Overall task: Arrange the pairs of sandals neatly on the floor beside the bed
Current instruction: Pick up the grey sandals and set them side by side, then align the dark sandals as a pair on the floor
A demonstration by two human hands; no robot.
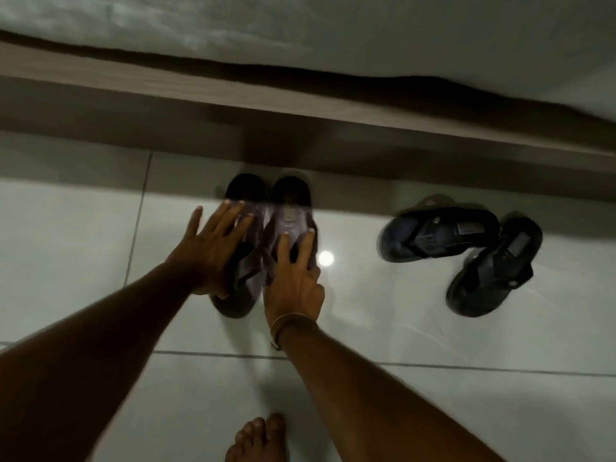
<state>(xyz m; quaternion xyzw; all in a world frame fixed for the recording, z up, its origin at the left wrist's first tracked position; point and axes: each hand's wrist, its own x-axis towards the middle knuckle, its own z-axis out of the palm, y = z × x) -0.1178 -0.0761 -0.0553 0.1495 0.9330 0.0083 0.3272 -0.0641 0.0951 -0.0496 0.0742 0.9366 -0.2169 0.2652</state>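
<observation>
A pair of purple-grey sandals (286, 211) stands side by side on the white tiled floor, toes toward the bed. My left hand (213, 248) lies flat with spread fingers on the left sandal of this pair. My right hand (293, 281) rests on the right sandal, fingers apart over its strap. A second pair, dark navy-black, lies to the right: one sandal (440, 233) turned sideways, the other (493, 268) angled, their ends touching. The frame is blurred by motion.
The bed's wooden frame (300, 111) runs across the top with the white mattress (333, 28) above it. My bare foot (260, 438) stands on the tiles (83, 261) at the bottom centre. A ceiling light's reflection (326, 258) glares beside my right hand.
</observation>
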